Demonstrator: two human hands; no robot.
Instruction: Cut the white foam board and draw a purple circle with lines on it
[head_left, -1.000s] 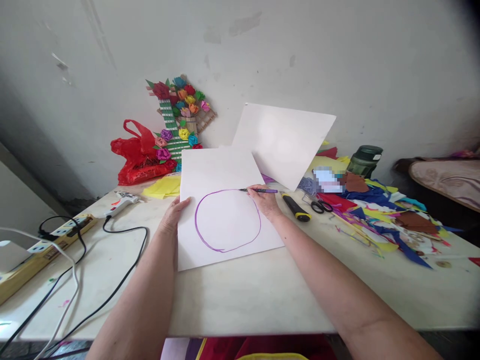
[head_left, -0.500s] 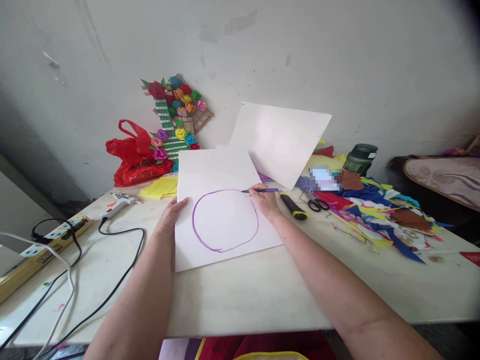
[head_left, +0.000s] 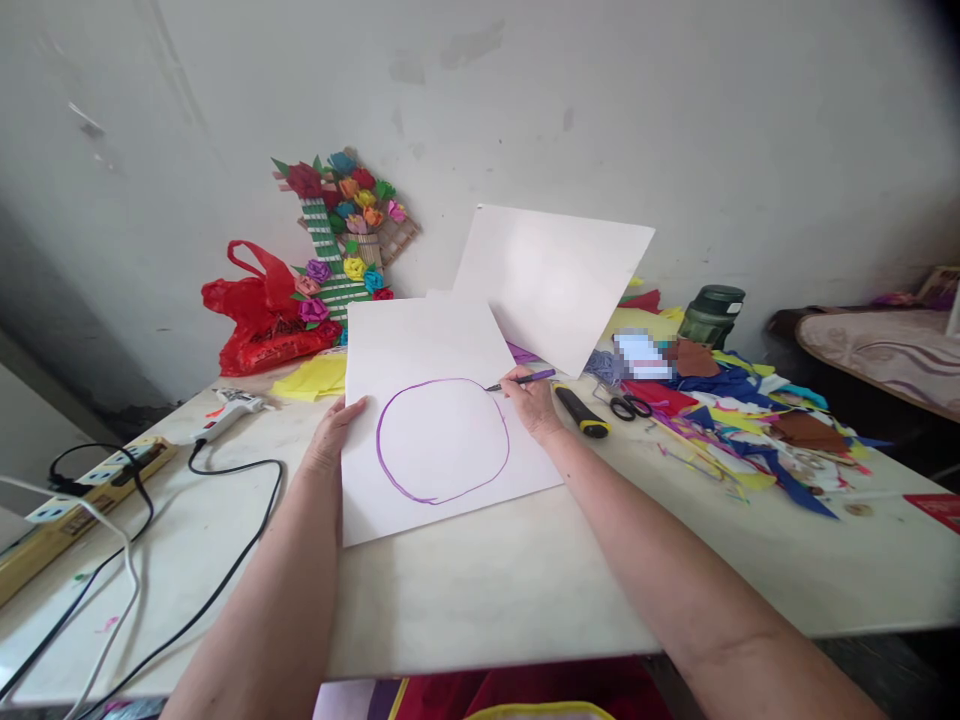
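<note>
The right hand (head_left: pixel 529 402) grips a slim purple pen (head_left: pixel 538 377), dark tip right at the upper-right curve of a thin purple circle (head_left: pixel 379 440) on the white rectangular board (head_left: pixel 424 340), left hand (head_left: pixel 334 432) clasping its left edge over the pale tabletop (head_left: pixel 480 600)!

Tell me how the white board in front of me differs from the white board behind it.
The front board bears a purple outline; the back board shows no drawing. Your left hand holds the front board's edge; neither hand touches the back board. The front board overlaps the back board, which is partly hidden. Both are white and straight-edged.
</note>
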